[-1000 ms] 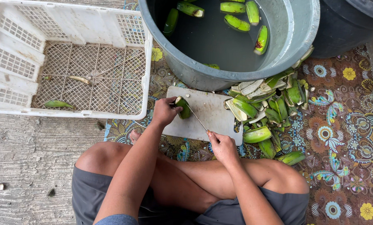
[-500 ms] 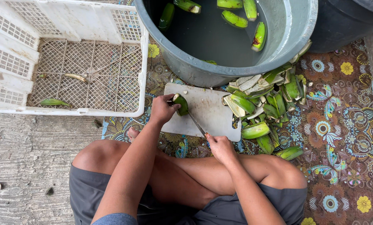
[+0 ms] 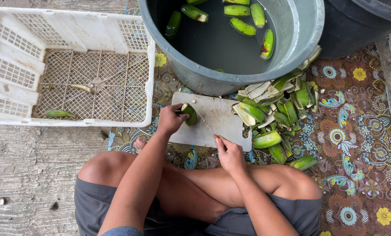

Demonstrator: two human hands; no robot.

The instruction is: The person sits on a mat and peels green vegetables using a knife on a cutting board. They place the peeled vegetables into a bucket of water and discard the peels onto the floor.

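My left hand (image 3: 170,119) grips a green banana (image 3: 190,113) standing on a white cutting board (image 3: 221,124) in front of my crossed legs. My right hand (image 3: 228,151) holds a thin knife (image 3: 205,124) whose blade reaches up to the banana. A heap of green banana peels (image 3: 276,113) lies just right of the board. Beyond the board stands a grey tub (image 3: 300,39) of dark water with several peeled bananas (image 3: 242,26) floating in it.
A white plastic crate (image 3: 147,70) sits at the left on concrete, holding a few scraps. A floral patterned mat (image 3: 361,131) covers the ground at the right. A dark container (image 3: 357,26) stands at the upper right, next to the tub.
The banana in my left hand has been turned on the board, and the knife blade has shifted against it. Both hands stay at the board.
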